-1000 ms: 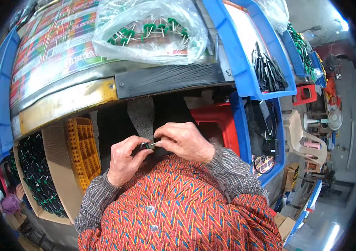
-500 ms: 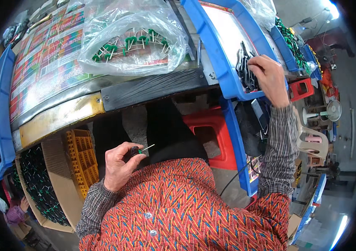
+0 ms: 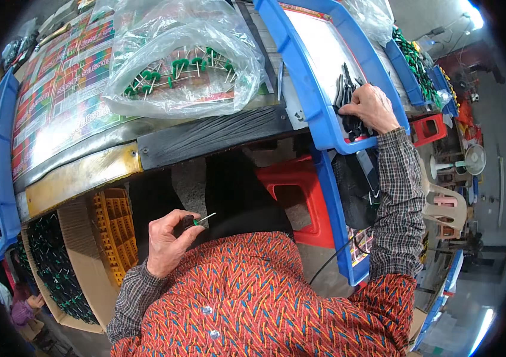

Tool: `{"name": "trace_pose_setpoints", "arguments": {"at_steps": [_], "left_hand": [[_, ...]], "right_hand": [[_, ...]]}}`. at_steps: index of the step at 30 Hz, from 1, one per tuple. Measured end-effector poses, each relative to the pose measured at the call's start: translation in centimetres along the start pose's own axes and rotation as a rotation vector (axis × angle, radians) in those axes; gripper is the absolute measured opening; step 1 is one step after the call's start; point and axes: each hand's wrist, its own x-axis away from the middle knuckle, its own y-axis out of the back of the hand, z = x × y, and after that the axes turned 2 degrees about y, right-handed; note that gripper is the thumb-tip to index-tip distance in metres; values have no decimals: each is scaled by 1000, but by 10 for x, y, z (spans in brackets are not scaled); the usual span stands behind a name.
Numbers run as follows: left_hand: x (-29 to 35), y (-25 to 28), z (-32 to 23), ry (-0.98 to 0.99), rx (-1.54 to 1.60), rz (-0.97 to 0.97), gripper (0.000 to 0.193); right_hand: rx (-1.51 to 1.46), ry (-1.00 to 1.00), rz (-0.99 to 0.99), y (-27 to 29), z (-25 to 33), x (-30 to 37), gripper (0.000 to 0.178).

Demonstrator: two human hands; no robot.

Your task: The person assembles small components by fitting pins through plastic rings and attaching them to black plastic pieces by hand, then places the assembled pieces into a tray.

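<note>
Cluttered worktop (image 3: 74, 178) carries a clear plastic bag of green-capped pins (image 3: 181, 65). Left hand (image 3: 166, 244), below the worktop edge, pinches a small green-headed metal pin (image 3: 200, 220). Right hand (image 3: 372, 107) curls onto black plastic parts (image 3: 343, 95) inside a blue tray (image 3: 318, 128).

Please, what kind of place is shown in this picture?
Probably a small assembly workshop. A clear plastic bag of green-headed metal pins lies on the bench, the right hand reaches into a blue plastic tray of black parts, and the left hand holds one green-headed pin.
</note>
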Motion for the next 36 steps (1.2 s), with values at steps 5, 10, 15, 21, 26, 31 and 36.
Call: {"name": "trace_pose_setpoints", "arguments": {"at_steps": [5,10,15,21,26,31,36], "left_hand": [[-3,-2,3,12,12,9,15],[-3,2,-3,34,34,15,14],[0,5,-4,83,89,-4,13],[2,9,1,92,141,26,15],[2,11,-3,81,163,13,16],[5,13,-12,110,228,-32,14],[9,18,-19,101,244,-25,15]], "right_hand": [[-190,-153,133,5,-1,-1,32],[-374,-273,55,0,-15,2,23],[-479,-257,-208,7,-20,14,24],[-692,-215,-411,25,3,40,26],[-1002,-71,-421,43,54,66,19],[-1285,9,-151,41,117,98,12],[-1515,1,142,6,140,109,12]]}}
